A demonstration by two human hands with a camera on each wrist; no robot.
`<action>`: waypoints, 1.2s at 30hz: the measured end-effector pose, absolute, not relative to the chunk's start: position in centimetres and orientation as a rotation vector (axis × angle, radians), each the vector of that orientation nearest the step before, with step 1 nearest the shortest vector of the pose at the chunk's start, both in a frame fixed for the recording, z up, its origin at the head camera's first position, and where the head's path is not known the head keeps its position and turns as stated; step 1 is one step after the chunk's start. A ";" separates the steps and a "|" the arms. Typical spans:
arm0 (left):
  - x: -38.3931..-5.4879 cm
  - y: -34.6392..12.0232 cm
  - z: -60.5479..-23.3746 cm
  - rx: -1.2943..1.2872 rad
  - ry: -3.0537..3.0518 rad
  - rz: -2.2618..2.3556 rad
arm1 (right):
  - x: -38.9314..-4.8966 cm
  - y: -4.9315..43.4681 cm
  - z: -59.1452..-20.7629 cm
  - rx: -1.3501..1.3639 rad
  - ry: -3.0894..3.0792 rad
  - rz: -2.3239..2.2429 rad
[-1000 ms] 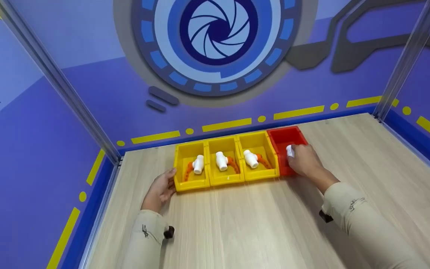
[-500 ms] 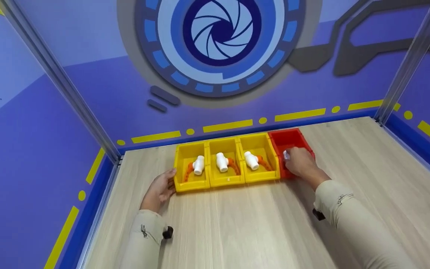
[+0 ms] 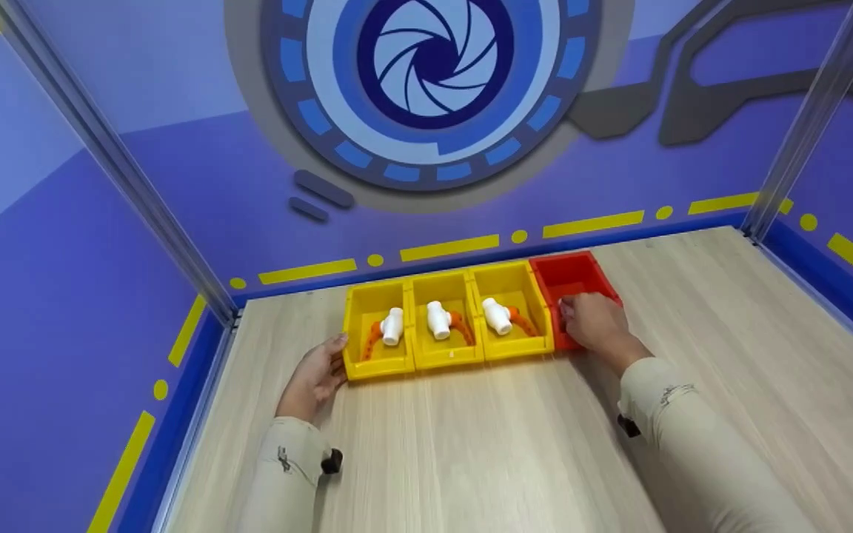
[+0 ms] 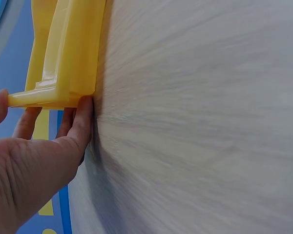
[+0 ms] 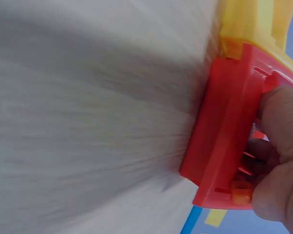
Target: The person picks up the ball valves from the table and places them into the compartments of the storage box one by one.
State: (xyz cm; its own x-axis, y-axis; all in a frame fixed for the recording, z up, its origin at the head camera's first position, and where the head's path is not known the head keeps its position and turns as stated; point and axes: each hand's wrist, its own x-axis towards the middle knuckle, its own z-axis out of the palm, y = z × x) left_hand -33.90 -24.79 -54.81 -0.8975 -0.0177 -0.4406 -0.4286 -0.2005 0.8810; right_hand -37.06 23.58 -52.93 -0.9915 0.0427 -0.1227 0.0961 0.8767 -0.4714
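Observation:
My left hand [image 3: 315, 377] rests against the outer left side of the leftmost yellow bin [image 3: 380, 364], its thumb at the rim and its fingers along the side wall. Down inside the red bin [image 3: 563, 270], at the right end of the row, my right hand [image 3: 597, 323] holds a white plastic ball valve. Its orange handle [image 5: 241, 192] shows near the bin's rim in the right wrist view; most of the valve is hidden by the hand. Three similar ball valves lie singly in the yellow bins: left [image 3: 392, 327], middle [image 3: 438, 320] and right [image 3: 497, 316].
The bins stand side by side on a pale wood-grain table [image 3: 493, 444], near its back edge. A printed blue and purple wall panel [image 3: 212, 200] rises behind them. Metal posts stand in the back corners, left [image 3: 123, 163] and right [image 3: 804, 118].
My right hand has moved slightly left and lower into the red bin, carrying the valve, whose white end no longer shows in the head view. My left hand has stayed at the yellow bin.

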 end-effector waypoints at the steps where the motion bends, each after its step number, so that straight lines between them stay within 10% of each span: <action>1: -33.9 -24.8 -54.8 -0.525 1.793 2.181 | -37.1 23.5 -53.0 0.118 2.935 -0.749; 36: -33.9 -24.7 -54.8 -0.567 1.810 2.176 | -39.4 23.1 -54.3 0.239 2.701 -1.085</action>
State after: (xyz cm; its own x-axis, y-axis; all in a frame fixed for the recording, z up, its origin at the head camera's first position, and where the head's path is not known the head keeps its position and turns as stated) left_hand -33.93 -24.66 -54.75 -0.8919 -0.0521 -0.4493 -0.4324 -0.1936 0.8807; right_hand -39.39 23.12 -54.30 -0.9625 0.0683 -0.2624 0.2308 0.7141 -0.6609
